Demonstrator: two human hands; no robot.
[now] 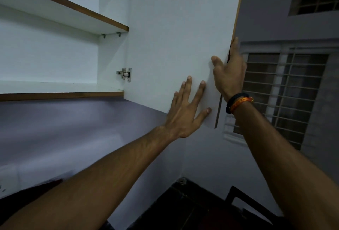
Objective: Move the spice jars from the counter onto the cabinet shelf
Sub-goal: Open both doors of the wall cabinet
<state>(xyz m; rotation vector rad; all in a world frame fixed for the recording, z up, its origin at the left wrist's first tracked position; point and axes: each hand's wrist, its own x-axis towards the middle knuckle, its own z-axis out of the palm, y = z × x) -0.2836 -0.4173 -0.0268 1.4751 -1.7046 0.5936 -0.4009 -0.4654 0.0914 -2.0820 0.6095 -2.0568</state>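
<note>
At the open cabinet door (174,37), left hand (185,112) presses with fingers spread, right hand (229,75) grips its edge; both shelves (60,86) bare, no jars visible.

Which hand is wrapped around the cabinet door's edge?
The right hand, with the black and orange wristbands; its fingers hook the white cabinet door edge. The left hand just lies flat on its face.
</note>
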